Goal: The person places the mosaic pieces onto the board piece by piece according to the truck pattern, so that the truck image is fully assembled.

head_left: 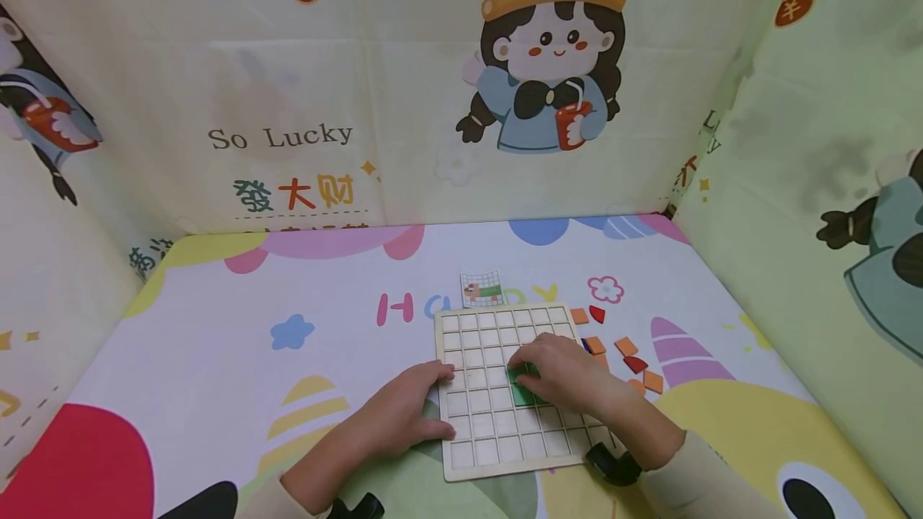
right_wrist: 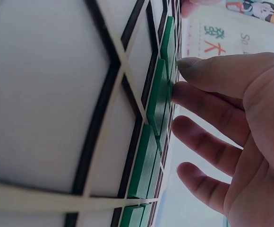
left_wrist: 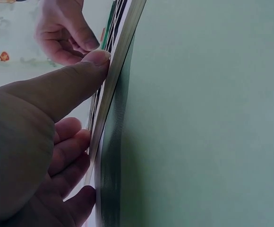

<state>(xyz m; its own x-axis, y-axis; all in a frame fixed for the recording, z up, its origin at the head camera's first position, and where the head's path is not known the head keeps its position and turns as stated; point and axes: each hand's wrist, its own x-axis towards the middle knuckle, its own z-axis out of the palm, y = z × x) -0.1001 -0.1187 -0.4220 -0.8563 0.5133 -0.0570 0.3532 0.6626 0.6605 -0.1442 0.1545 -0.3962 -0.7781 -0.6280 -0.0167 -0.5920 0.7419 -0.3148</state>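
A pale wooden grid board (head_left: pixel 485 426) lies on the patterned table cover, its cells outlined by thin raised strips. My left hand (head_left: pixel 404 411) rests at the board's left edge, thumb and fingers spread along the rim; in the left wrist view its thumb (left_wrist: pixel 80 78) touches that edge. Over the middle of the grid, my right hand (head_left: pixel 562 371) covers part of a group of green tiles (head_left: pixel 523 396). Seen from the right wrist, several green tiles (right_wrist: pixel 158 94) sit in the cells, and the thumb and index fingertips touch or nearly touch them.
Loose orange tiles (head_left: pixel 626 346) and red curved pieces (head_left: pixel 635 364) lie right of the board. Behind its far edge is a small gridded picture card (head_left: pixel 481 289) showing a green and brown figure. Printed cloth walls (head_left: pixel 404 86) enclose the table's back and sides.
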